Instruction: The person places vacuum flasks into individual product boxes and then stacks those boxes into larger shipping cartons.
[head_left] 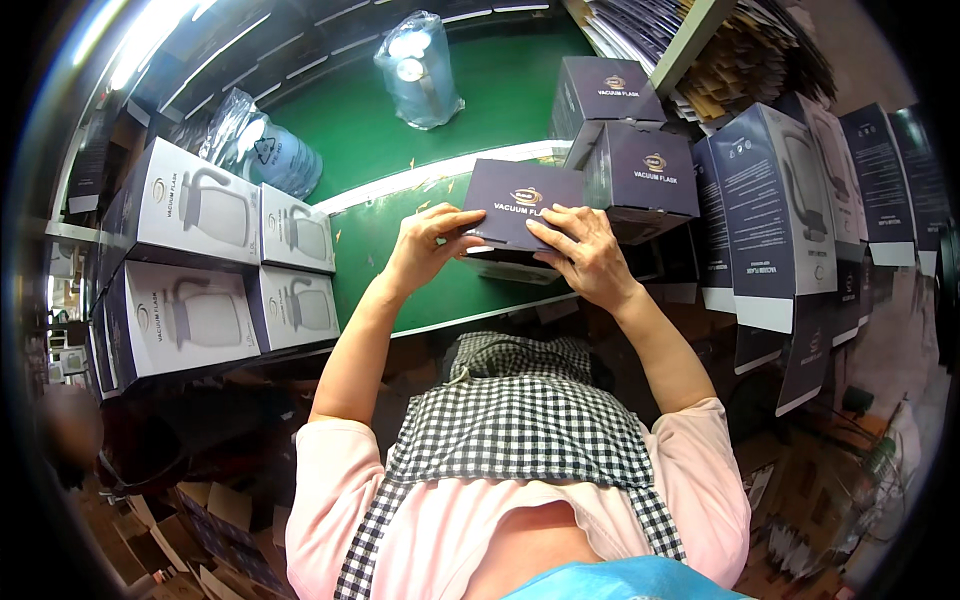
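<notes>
A dark purple flask box (515,185) stands upright on the green table in front of me, its printed lid facing up. My left hand (432,243) pinches the lid's near left corner between thumb and fingers. At the opposite corner, my right hand (588,250) grips the lid edge, its fingers lying over the top and its thumb at the front. The lid looks folded down, though my fingers hide its corners. Just right of this box, close to my right hand, is another dark box (648,180) with its lid down.
White and dark flask boxes (195,205) are stacked at the left. Bagged flasks (415,75) stand on the green table (500,115), beyond a white strip. A third dark box (605,95) is behind on the right. Flattened cartons (770,210) hang at the right; opened cardboard boxes (225,510) lie below left.
</notes>
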